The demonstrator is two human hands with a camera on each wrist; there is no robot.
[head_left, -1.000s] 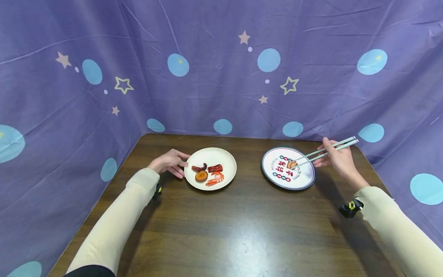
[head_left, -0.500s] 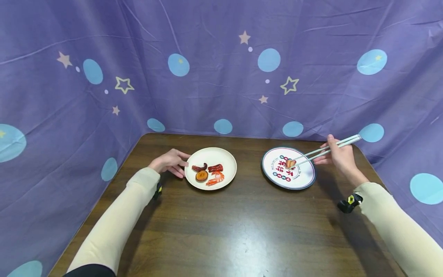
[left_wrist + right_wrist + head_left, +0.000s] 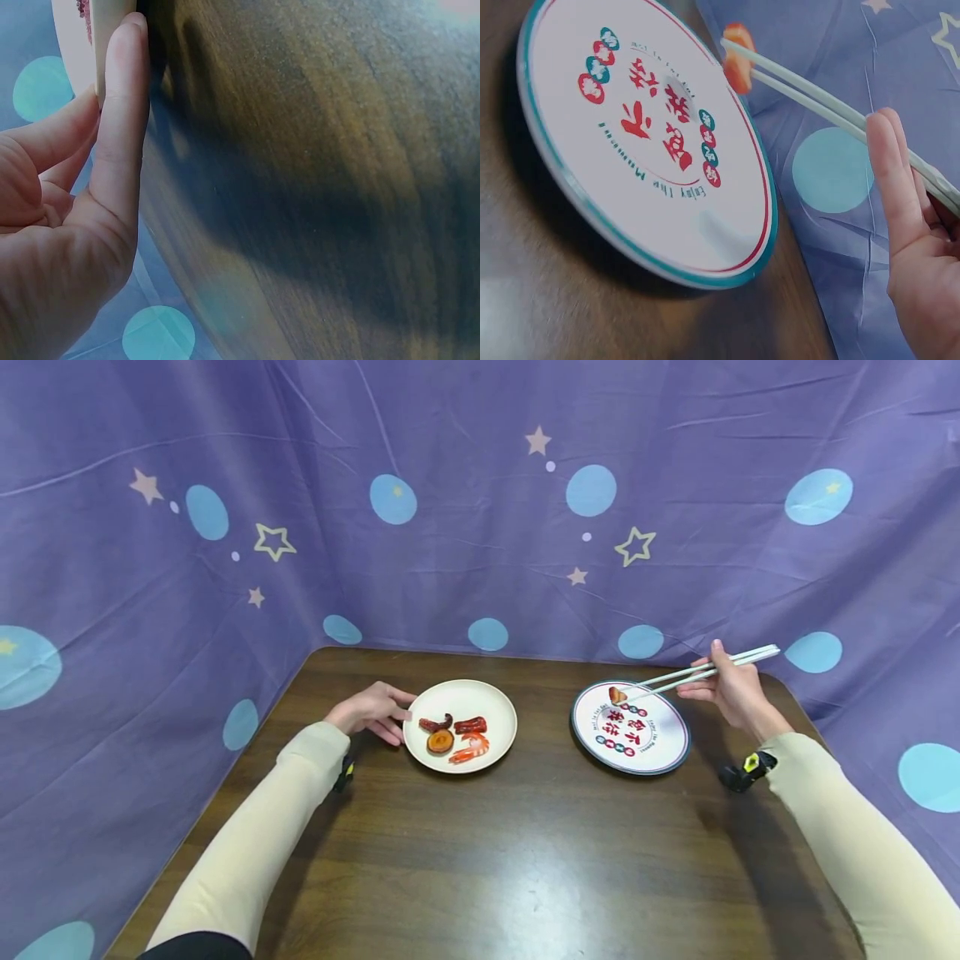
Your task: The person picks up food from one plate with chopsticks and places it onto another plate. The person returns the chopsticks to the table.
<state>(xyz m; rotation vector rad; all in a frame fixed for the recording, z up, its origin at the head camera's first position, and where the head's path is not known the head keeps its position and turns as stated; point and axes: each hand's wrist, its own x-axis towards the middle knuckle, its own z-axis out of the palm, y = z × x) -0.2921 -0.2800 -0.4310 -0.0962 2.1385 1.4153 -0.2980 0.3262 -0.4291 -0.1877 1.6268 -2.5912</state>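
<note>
My left hand [image 3: 372, 712] pinches the left rim of a cream plate [image 3: 497, 703], thumb above and fingers beneath, as the left wrist view shows. On that plate lie a shrimp [image 3: 469, 748], a round orange-brown slice [image 3: 440, 742], a dark red piece [image 3: 470, 725] and a curled tentacle-like piece [image 3: 437, 724]. My right hand [image 3: 738, 695] holds pale green chopsticks [image 3: 817, 101]. Their tips grip a small orange-brown food piece [image 3: 739, 58], raised over the far side of a white plate [image 3: 727, 217] with red lettering and a blue-green rim.
Both plates are on a dark brown wooden table [image 3: 480, 852], the white one to the right of the cream one. A purple curtain [image 3: 480, 527] with stars and blue dots hangs behind the table and along its sides.
The chopsticks have lifted the food piece from the middle of the white plate toward its far left edge. My right hand has risen slightly. The left hand keeps its hold on the cream plate.
</note>
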